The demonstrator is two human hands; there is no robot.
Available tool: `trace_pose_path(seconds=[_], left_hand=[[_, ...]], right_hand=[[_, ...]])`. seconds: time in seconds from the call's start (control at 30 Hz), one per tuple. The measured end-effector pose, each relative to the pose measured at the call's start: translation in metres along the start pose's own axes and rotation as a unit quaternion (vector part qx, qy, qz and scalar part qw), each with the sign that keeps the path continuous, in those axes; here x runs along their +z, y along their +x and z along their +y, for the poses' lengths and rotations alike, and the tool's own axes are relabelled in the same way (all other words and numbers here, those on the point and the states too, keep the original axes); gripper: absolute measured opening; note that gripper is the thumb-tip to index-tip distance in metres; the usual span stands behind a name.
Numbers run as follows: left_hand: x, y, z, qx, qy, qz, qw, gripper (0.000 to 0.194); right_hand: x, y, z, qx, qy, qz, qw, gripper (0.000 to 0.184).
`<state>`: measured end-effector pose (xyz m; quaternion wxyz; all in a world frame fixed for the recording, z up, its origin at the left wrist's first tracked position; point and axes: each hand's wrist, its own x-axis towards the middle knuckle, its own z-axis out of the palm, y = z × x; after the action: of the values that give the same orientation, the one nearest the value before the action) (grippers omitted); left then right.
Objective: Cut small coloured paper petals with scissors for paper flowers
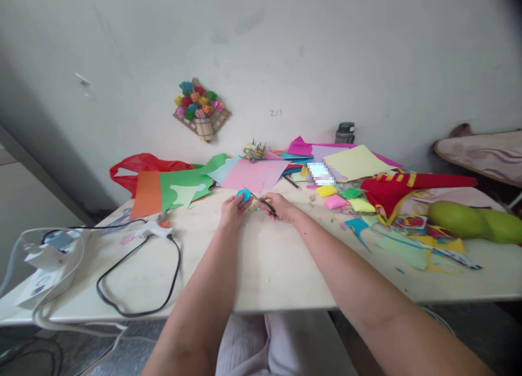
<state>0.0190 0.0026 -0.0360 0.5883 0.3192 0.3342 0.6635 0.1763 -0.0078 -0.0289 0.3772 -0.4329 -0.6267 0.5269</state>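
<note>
My left hand (233, 206) pinches blue paper (243, 194); right hand (281, 205) grips scissors (267, 205). One slip this close could nick my left hand.

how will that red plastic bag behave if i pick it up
The red plastic bag will likely be floppy, since it slumps in loose folds. It is probably light for its size, as it looks thin, though any contents are hidden. It may drag the orange paper, which overlaps its front here.
</note>
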Motion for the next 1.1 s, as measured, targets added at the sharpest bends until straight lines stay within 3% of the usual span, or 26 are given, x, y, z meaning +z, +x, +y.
trace_pose_path(seconds=[0.43,1.1], left_hand=[[0.0,-0.0016,0.0014,-0.002,0.018,-0.011,1.0,0.013],[0.0017,-0.0033,0.0018,-0.002,0.012,-0.02,1.0,0.017]], right_hand=[[-0.0029,-0.0031,-0.0025,0.006,-0.003,-0.027,1.0,0.027],[-0.0035,-0.0055,-0.0053,0.005,-0.014,-0.012,1.0,0.025]])
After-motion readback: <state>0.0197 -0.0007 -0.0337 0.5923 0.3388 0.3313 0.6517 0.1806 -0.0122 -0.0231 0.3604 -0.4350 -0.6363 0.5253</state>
